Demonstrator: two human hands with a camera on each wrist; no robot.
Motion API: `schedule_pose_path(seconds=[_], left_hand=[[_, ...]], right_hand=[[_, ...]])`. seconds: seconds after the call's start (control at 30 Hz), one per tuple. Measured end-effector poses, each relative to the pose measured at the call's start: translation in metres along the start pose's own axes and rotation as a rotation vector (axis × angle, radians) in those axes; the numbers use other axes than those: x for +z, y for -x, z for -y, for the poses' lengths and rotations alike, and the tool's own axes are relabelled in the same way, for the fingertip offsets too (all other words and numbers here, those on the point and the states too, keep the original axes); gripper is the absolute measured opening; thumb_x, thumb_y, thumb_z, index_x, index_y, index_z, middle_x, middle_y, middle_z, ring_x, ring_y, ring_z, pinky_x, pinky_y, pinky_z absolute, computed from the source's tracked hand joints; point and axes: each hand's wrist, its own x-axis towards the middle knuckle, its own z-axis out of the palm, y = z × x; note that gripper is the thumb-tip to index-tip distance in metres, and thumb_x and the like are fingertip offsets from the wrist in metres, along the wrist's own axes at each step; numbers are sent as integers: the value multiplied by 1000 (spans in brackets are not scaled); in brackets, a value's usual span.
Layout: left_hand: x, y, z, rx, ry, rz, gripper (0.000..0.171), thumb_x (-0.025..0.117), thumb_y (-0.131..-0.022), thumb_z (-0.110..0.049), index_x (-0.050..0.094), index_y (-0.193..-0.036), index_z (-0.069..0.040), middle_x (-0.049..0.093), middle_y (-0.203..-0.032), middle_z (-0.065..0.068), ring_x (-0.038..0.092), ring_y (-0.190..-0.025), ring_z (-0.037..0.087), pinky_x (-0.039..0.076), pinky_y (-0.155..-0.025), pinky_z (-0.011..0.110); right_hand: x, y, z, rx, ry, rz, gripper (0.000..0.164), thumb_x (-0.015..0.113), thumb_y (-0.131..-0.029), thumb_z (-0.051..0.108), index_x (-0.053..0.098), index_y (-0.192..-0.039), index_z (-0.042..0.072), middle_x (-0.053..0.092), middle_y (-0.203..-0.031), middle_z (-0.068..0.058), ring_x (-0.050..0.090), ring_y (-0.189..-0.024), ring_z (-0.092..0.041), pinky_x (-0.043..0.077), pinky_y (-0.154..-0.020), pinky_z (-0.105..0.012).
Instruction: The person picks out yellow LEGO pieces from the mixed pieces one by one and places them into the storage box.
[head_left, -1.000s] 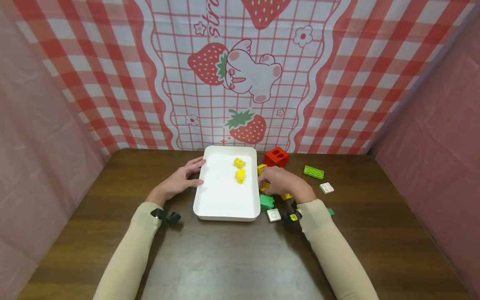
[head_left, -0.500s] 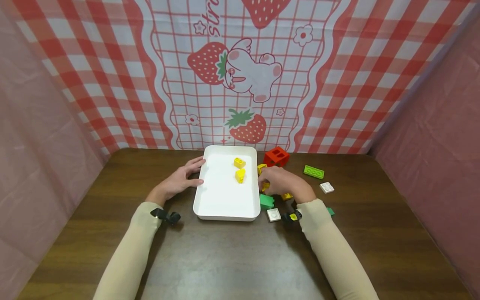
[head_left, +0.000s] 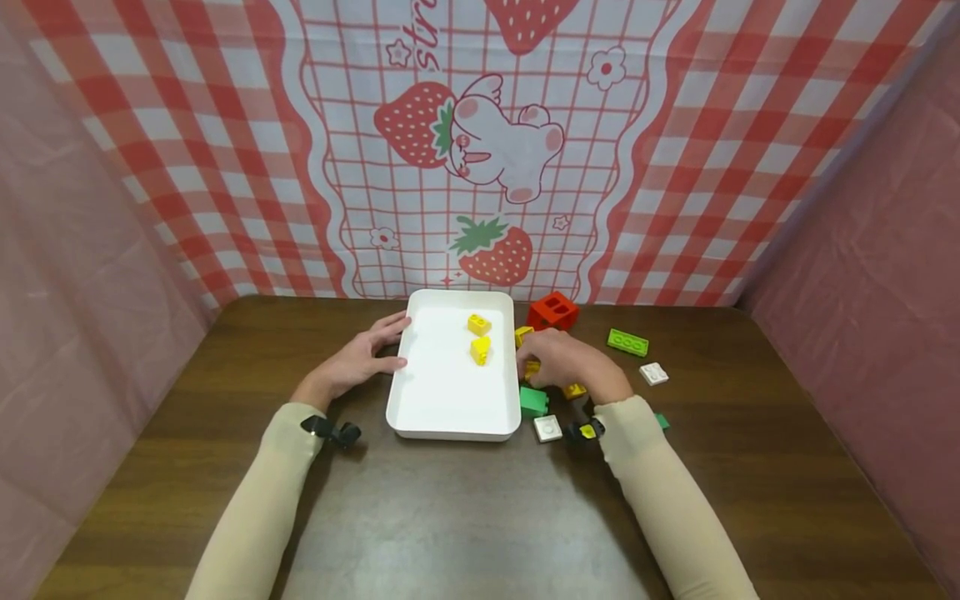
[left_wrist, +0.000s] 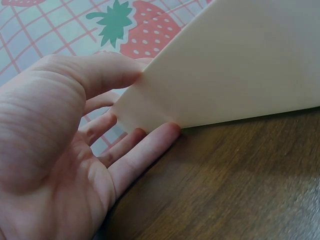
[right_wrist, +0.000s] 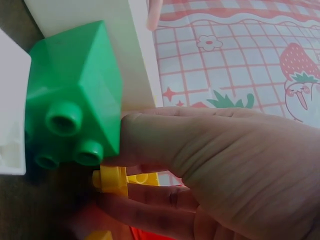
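In the head view my left hand (head_left: 363, 354) is at the left side of a white tray (head_left: 446, 404). The left wrist view shows its thumb and fairly straight fingers touching the tray's outer wall. Beyond the tray's right side, my right hand (head_left: 558, 360) reaches down among toy building bricks. It pinches a yellow brick (right_wrist: 112, 180) between thumb and fingers, partly hidden by the hand. A green brick (right_wrist: 75, 95) stands beside the thumb. Inside the tray lie two yellow bricks, one studded (head_left: 478, 325) and one angled (head_left: 480, 350).
A red brick (head_left: 553, 312) stands behind the right hand. Other yellow pieces lie near it, one by the forearm (head_left: 574, 391). A white piece (head_left: 547, 428) is in front. Farther right are a lime plate (head_left: 627, 342), another white piece (head_left: 653, 373) and a green piece (head_left: 661, 422).
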Motion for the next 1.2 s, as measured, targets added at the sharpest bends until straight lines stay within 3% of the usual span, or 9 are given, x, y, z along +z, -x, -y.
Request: schedule_pose_path(seconds=[0.3,0.7,0.9,1.2], left_hand=[[-1,0,0,3,-13,-1,82,73,-109,-10,28,-178,-4,9,-191,19,30,-171,52,26,-139,71],[0,0,1,14,-18,1,82,73,-109,-10,28,-178,-4,9,-191,20,30,-171,52,26,-139,70],[-1,3,-1,-6,-31,-11,83,75,-108,-11,30,-177,-4,12,-191,19,26,-173,50,24,-139,71],[-1,-1,2,4,-43,-13,82,75,-108,-12,31,-177,-5,15,-191,18,28,-172,49,25,-140,70]], right_hand=[[-6,8,-3,-67,-14,-123,17,79,-98,3,86,-105,18,78,-114,-4,64,-102,-24,65,-92,-39],[-13,19,0,-53,-10,-264,16,84,-97,8,85,-112,13,75,-133,-11,67,-117,-31,65,-109,-52],[-11,15,-1,-64,-5,-269,17,82,-98,6,85,-114,11,76,-133,-11,68,-115,-31,64,-109,-52],[-17,11,5,-91,43,-269,13,84,-96,6,86,-108,11,77,-121,-10,65,-101,-27,64,-94,-44]])
